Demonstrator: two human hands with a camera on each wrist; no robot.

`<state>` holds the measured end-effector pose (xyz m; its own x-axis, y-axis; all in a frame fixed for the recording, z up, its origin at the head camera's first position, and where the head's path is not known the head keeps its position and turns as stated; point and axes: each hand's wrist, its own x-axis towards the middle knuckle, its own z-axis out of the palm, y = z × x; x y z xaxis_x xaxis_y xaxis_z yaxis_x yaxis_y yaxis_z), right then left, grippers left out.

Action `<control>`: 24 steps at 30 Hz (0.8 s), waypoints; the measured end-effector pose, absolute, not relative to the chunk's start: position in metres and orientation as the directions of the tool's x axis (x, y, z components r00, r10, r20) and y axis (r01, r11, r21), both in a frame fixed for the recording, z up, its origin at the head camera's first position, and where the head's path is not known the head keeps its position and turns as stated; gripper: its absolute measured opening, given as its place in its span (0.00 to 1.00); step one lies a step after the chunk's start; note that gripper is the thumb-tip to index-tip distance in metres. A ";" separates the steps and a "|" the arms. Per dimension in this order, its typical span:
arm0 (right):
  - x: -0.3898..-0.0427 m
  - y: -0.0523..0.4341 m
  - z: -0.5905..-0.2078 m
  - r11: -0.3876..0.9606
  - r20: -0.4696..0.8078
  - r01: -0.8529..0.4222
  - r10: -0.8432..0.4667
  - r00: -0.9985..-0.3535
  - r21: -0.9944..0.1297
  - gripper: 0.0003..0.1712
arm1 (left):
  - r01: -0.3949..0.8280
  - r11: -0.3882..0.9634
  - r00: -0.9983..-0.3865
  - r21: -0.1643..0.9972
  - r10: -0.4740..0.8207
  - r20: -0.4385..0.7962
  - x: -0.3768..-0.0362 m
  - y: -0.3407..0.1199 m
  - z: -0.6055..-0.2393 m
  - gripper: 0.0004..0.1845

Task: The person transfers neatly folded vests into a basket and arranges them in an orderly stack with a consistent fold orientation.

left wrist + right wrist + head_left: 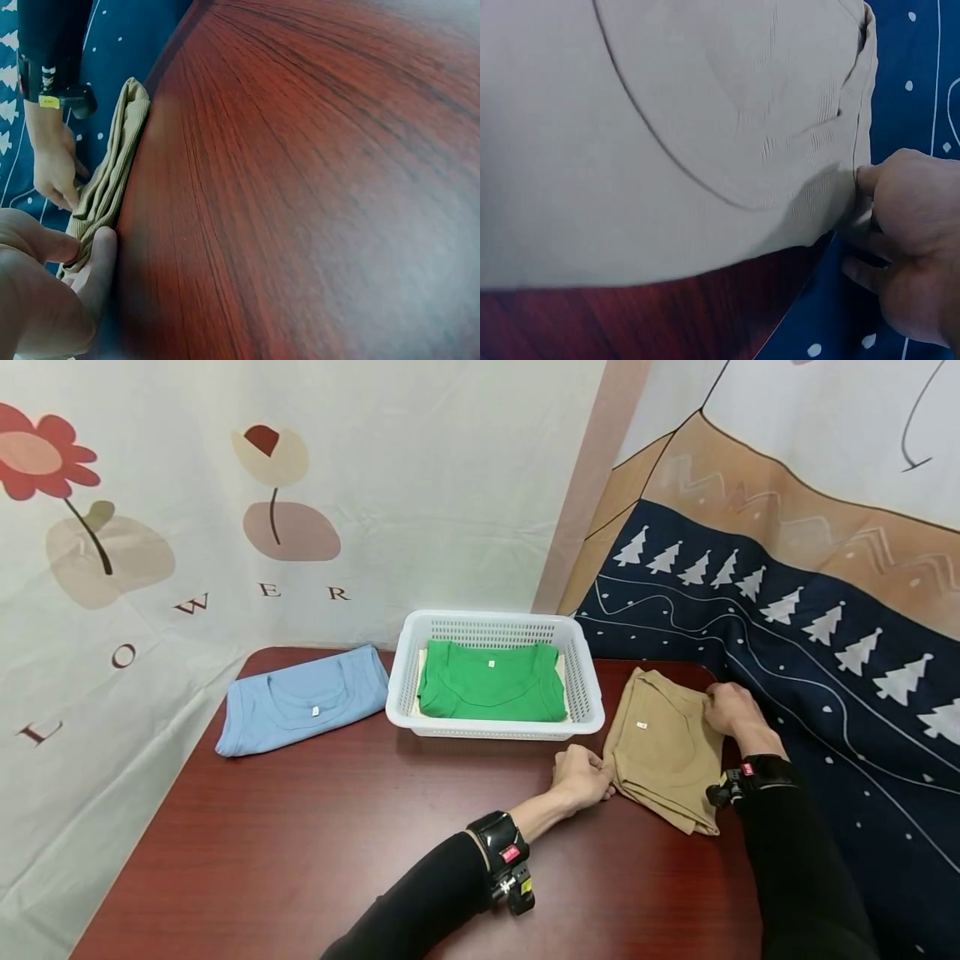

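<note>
A folded tan shirt [663, 747] lies on the dark red table [337, 827] right of the basket. My left hand [581, 777] pinches its left edge, with thumb and forefinger closed on the fabric. In the left wrist view that left hand [45, 289] holds the stacked tan shirt [112, 180] by its edge. My right hand [731, 708] grips the shirt's right edge near the table's rim. The right wrist view shows this right hand [907, 247] with fingers curled on the tan shirt [667, 135] at its side seam.
A white basket [495, 722] at the table's back holds a folded green shirt [491, 681]. A folded light blue shirt [300, 700] lies to its left. A navy tree-patterned cloth [825, 693] hangs along the right edge; a flowered cloth [150, 552] covers the back and left.
</note>
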<state>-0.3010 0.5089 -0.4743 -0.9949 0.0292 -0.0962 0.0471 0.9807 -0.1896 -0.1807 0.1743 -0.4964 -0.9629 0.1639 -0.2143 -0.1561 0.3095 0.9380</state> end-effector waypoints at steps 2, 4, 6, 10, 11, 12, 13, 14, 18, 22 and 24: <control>-0.297 0.511 -0.474 0.974 -0.092 0.066 0.047 -0.995 -0.216 0.23 | -0.166 0.297 -0.958 0.941 0.177 -0.224 -0.182 0.172 -0.499 0.11; -0.293 0.513 -0.474 0.968 -0.093 0.082 0.062 -0.994 -0.238 0.23 | -0.161 0.296 -0.956 0.941 0.189 -0.223 -0.183 0.170 -0.501 0.11; -0.288 0.515 -0.473 0.962 -0.097 0.090 0.067 -0.993 -0.258 0.22 | -0.166 0.294 -0.954 0.941 0.196 -0.229 -0.183 0.167 -0.502 0.10; -0.278 0.514 -0.471 0.956 -0.103 0.082 0.055 -0.993 -0.281 0.20 | -0.148 0.298 -0.950 0.943 0.223 -0.220 -0.181 0.158 -0.500 0.09; -0.275 0.514 -0.471 0.956 -0.099 0.074 0.048 -0.994 -0.284 0.19 | -0.152 0.297 -0.947 0.943 0.228 -0.224 -0.180 0.156 -0.499 0.09; -0.273 0.514 -0.471 0.956 -0.098 0.068 0.042 -0.994 -0.287 0.19 | -0.144 0.304 -0.947 0.942 0.234 -0.220 -0.180 0.153 -0.498 0.09; -0.271 0.514 -0.471 0.956 -0.094 0.059 0.034 -0.995 -0.288 0.18 | -0.135 0.308 -0.947 0.942 0.239 -0.214 -0.179 0.151 -0.497 0.09; -0.269 0.514 -0.471 0.955 -0.094 0.053 0.027 -0.995 -0.291 0.17 | -0.126 0.317 -0.948 0.940 0.241 -0.209 -0.179 0.148 -0.496 0.09; -0.257 0.514 -0.471 0.955 -0.096 0.025 -0.004 -0.995 -0.296 0.15 | -0.091 0.365 -0.946 0.927 0.260 -0.195 -0.178 0.140 -0.493 0.09; -0.244 0.515 -0.472 0.953 -0.105 -0.014 -0.048 -0.993 -0.301 0.14 | -0.080 0.402 -0.938 0.912 0.281 -0.206 -0.177 0.131 -0.492 0.09; -0.239 0.514 -0.473 0.951 -0.117 -0.029 -0.068 -0.991 -0.308 0.13 | -0.075 0.413 -0.933 0.908 0.292 -0.210 -0.177 0.126 -0.492 0.09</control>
<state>-0.2387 0.5144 -0.4729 -0.9909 -0.0678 -0.1166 -0.0288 0.9509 -0.3080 -0.1771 0.1262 -0.4923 -0.9330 0.2922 -0.2102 -0.0750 0.4133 0.9075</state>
